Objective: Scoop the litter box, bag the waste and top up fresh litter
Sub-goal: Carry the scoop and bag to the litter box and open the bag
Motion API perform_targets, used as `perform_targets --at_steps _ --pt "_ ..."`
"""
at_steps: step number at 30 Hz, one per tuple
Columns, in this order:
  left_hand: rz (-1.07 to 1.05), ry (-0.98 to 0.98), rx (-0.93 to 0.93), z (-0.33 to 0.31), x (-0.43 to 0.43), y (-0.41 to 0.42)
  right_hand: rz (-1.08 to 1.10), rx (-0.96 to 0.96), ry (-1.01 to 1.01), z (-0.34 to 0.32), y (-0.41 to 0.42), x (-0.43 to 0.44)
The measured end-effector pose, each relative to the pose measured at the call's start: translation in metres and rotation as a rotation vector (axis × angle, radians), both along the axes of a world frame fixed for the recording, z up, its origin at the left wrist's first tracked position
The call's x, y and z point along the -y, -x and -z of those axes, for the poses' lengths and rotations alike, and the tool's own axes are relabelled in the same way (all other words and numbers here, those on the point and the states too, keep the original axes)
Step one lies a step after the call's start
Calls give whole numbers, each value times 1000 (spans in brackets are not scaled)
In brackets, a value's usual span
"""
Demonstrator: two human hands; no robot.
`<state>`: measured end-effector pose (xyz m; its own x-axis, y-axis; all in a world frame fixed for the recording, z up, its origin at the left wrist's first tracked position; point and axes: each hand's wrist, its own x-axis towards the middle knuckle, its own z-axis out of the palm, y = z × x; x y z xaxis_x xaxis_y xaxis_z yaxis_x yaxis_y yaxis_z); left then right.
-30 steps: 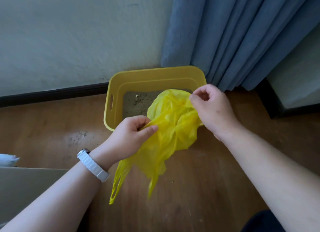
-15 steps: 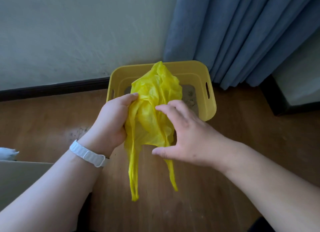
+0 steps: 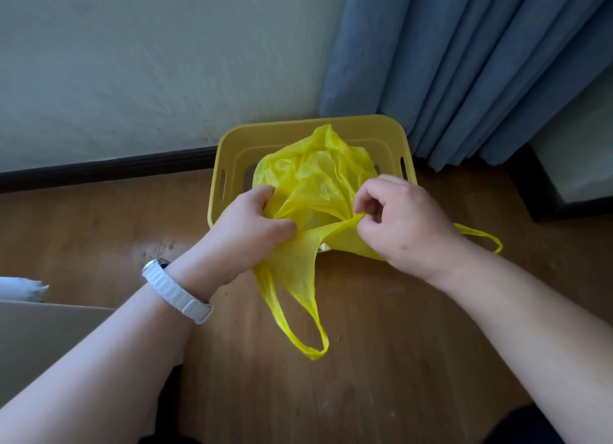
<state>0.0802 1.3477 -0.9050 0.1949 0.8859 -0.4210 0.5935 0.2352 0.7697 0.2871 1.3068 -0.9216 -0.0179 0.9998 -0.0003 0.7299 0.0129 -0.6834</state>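
Both hands pinch the thin yellow plastic carrier bag (image 3: 315,178) at its mouth. The left hand (image 3: 252,226) is clenched on one edge and the right hand (image 3: 401,224) nips the other, with film stretched taut between them. Beyond the grip the bag billows over the yellow litter box (image 3: 272,130), and one handle loop (image 3: 311,354) dangles below the left grip. It looks featherlight, limp and slippery, best held by rim or loops; no brand or writing is legible.
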Motion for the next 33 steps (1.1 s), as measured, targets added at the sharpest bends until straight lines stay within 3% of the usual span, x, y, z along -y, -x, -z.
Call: perform_targets --at_steps 4,8,12,18,22,26,29,33 --pt "-200 -50 22 4 -3 3 -67 -17 48 -1 1 3" --pt "-480 99 332 5 -8 0 -215 -49 89 -6 8 9" --pt "-528 40 333 6 -5 -1 -270 -146 -2 -9 19 19" --pt "-423 191 397 1 2 -9 -281 90 -146 4 22 14" --pt "-318 281 459 -3 4 -8 -168 97 -165 5 15 7" --pt "-115 400 535 -10 8 -5 -59 271 -275 9 10 1" --pt "86 509 567 -15 11 0 -70 359 -248 15 17 5" --pt "167 611 656 -18 12 7 -119 412 -162 17 24 8"
